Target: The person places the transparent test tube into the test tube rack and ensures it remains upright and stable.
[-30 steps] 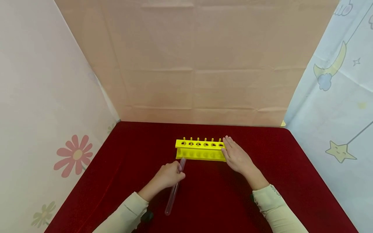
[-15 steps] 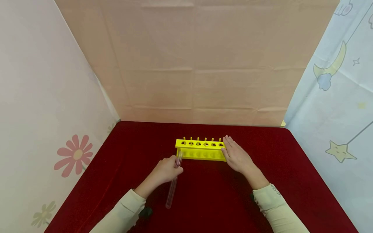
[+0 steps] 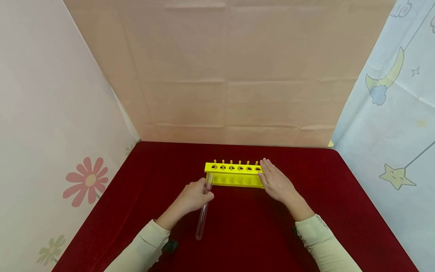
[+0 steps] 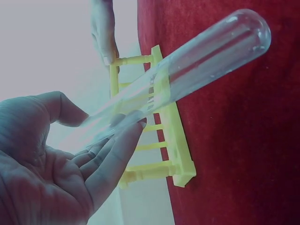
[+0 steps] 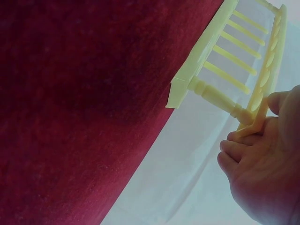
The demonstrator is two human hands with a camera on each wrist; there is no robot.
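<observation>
My left hand (image 3: 195,196) pinches a clear glass test tube (image 3: 202,219) between thumb and fingers, near its upper end. The tube is tilted, its rounded end (image 4: 248,35) pointing down and toward me. A yellow test tube rack (image 3: 234,180) stands on the table, a row of holes along its top and pegs behind. No tube is in the holes. In the head view the tube's upper end overlaps the rack's left end; whether they touch I cannot tell. My right hand (image 3: 276,184) holds the rack's right end, thumb on the top plate (image 5: 275,44) and fingers against its end.
A dark red cloth (image 3: 272,241) covers the table. Behind it rises a tan paper backdrop (image 3: 224,94). Patterned white sheets stand at the left (image 3: 78,124) and right (image 3: 384,124) sides.
My left hand has moved a little up and away from me with the test tube, bringing its upper end in front of the rack's left end. Right hand and rack have stayed put.
</observation>
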